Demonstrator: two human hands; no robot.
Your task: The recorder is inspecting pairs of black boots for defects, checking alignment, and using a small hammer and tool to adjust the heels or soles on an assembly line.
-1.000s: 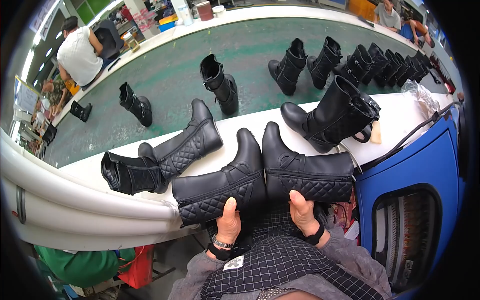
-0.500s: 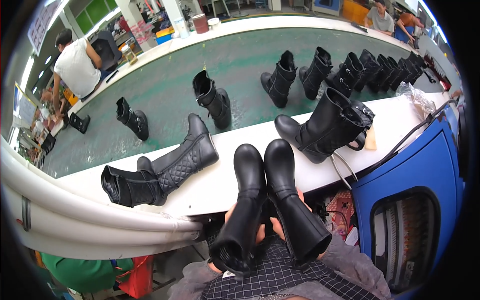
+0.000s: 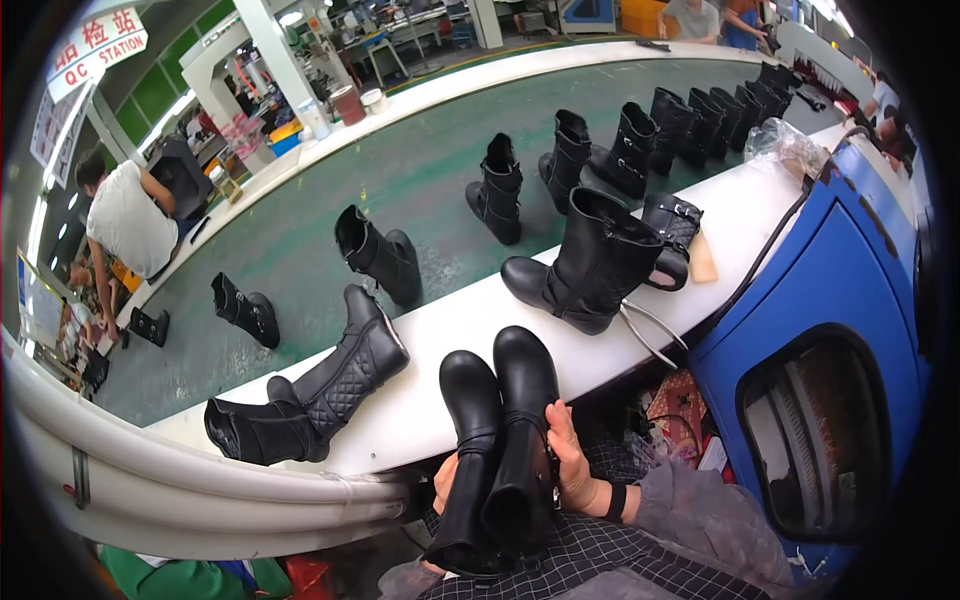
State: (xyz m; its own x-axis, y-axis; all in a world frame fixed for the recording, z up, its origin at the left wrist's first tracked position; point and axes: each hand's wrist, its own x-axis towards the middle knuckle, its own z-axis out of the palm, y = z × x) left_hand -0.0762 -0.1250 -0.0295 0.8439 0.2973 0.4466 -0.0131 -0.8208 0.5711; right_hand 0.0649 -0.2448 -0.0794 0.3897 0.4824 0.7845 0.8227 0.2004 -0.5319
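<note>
A pair of black boots (image 3: 497, 440) stands in front of me, side by side with toes pointing away and shafts toward my lap. At the left boot's outer side, my left hand (image 3: 445, 482) grips the shaft, partly hidden behind it. Against the outer side of the right boot presses my right hand (image 3: 572, 462), fingers upright and close together. The two boots touch each other between my hands. Left of them, a quilted black boot (image 3: 350, 372) lies on the white ledge (image 3: 440, 325) beside another black boot (image 3: 262, 428).
A tall black boot (image 3: 590, 262) stands on the ledge to the right, near a buckled boot (image 3: 668, 235) and clear plastic (image 3: 785, 145). Several boots line the green conveyor belt (image 3: 420, 185). A blue machine (image 3: 800, 280) bounds my right, white pipes (image 3: 200, 490) my left. People work farther off.
The two boots have come together from being spread at the shafts. My right hand now shows on the right boot's outer side. The whole view has shifted and tilted.
</note>
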